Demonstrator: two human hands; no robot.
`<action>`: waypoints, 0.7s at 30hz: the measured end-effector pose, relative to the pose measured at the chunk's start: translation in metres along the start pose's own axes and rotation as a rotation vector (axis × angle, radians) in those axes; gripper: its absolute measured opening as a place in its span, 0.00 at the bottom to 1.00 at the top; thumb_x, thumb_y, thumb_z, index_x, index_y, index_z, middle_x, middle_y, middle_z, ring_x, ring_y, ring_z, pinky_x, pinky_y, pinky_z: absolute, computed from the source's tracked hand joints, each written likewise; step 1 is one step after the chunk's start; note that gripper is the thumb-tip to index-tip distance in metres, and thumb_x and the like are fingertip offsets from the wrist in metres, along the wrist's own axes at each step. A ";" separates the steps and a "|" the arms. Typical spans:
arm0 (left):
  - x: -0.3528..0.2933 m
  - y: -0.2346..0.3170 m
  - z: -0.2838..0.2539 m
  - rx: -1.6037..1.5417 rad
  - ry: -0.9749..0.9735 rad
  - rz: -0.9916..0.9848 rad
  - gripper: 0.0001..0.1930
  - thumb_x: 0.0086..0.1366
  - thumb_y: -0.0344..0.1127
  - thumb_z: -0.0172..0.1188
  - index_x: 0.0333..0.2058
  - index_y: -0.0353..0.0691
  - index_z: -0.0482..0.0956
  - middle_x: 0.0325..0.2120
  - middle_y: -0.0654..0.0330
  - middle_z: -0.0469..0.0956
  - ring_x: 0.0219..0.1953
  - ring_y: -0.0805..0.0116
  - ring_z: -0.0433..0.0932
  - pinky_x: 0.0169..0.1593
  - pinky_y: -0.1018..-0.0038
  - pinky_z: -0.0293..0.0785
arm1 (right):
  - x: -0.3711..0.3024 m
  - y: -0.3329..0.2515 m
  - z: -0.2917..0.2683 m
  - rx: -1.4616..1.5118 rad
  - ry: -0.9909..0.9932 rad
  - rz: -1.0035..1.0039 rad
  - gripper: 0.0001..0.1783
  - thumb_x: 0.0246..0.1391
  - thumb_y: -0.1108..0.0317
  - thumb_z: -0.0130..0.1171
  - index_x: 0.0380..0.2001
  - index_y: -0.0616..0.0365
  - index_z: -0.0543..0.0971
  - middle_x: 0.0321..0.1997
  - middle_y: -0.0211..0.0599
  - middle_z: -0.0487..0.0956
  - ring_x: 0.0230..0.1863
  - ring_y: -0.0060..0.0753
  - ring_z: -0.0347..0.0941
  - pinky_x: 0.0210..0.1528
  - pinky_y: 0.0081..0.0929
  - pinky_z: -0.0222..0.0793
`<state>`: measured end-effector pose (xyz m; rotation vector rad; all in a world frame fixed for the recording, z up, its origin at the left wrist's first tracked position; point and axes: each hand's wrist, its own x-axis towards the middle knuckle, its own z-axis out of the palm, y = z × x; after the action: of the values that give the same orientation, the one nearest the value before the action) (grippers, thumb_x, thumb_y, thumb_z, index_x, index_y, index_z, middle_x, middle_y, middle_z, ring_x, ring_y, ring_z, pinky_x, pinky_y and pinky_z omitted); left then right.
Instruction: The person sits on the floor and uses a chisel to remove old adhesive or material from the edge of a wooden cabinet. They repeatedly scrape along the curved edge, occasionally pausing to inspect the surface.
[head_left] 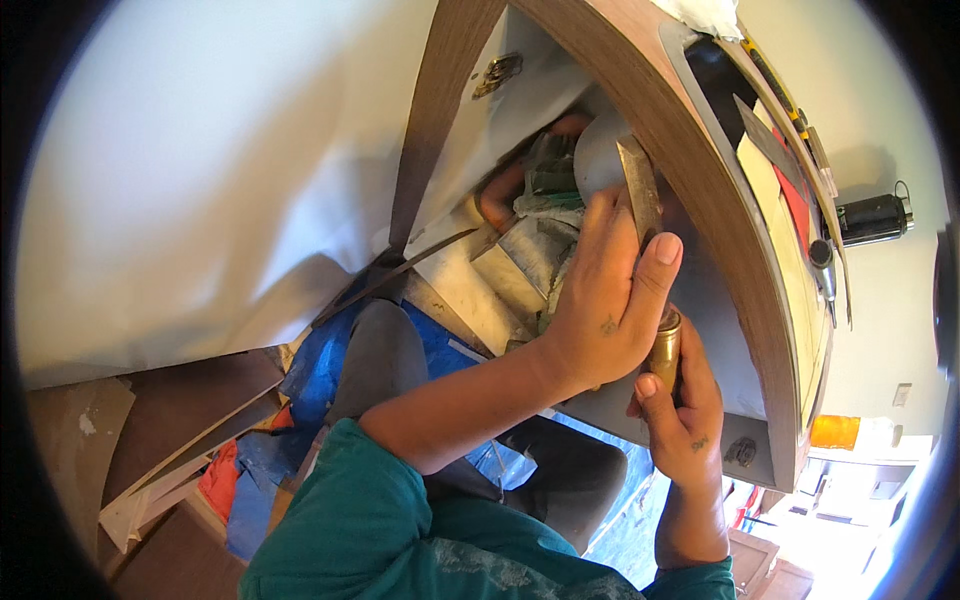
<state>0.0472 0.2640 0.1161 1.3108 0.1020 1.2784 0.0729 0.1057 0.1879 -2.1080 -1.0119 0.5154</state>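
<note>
A chisel [641, 186] with a broad, worn metal blade and a brass-coloured collar on its handle points up and away, in front of the curved unit. My left hand [592, 300] is closed about the blade's lower part, fingers behind it and thumb on the near side. Below, my right hand [685, 415] wraps round the handle, its thumb against the brass collar. Part of the handle is hidden by my fingers. The blade's tip is near the grey inner panel [598, 155]; whether they touch I cannot tell.
A curved wood-edged frame [735, 200] arches over my hands. Sandpaper sheets [770, 185] and tools lie on its top, beside a black cylinder [872, 219]. Dusty boards [470, 285] lie ahead, with an arm and green cloth [550, 180] beyond. Blue sheeting [318, 365] surrounds my legs.
</note>
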 end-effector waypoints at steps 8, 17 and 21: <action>0.009 -0.004 0.002 0.076 0.031 0.058 0.16 0.77 0.41 0.47 0.48 0.30 0.69 0.40 0.48 0.68 0.41 0.56 0.68 0.48 0.64 0.66 | 0.011 0.010 0.008 0.095 0.036 -0.012 0.33 0.65 0.60 0.58 0.67 0.65 0.65 0.40 0.38 0.78 0.31 0.20 0.72 0.34 0.20 0.69; 0.000 0.003 0.005 0.045 -0.013 0.028 0.10 0.75 0.33 0.47 0.45 0.31 0.70 0.37 0.50 0.70 0.36 0.64 0.71 0.42 0.67 0.70 | 0.002 0.018 0.011 0.159 0.058 -0.034 0.33 0.67 0.60 0.56 0.68 0.67 0.64 0.32 0.31 0.76 0.24 0.18 0.70 0.26 0.17 0.66; -0.005 0.003 0.008 -0.074 -0.047 -0.062 0.09 0.75 0.33 0.47 0.43 0.32 0.70 0.31 0.55 0.71 0.30 0.67 0.70 0.36 0.70 0.70 | -0.001 0.025 0.014 0.201 0.056 -0.002 0.32 0.67 0.61 0.55 0.69 0.67 0.63 0.30 0.31 0.76 0.24 0.18 0.70 0.26 0.17 0.67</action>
<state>0.0494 0.2547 0.1181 1.2638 0.0618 1.1874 0.0764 0.1004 0.1598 -1.9320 -0.8922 0.5309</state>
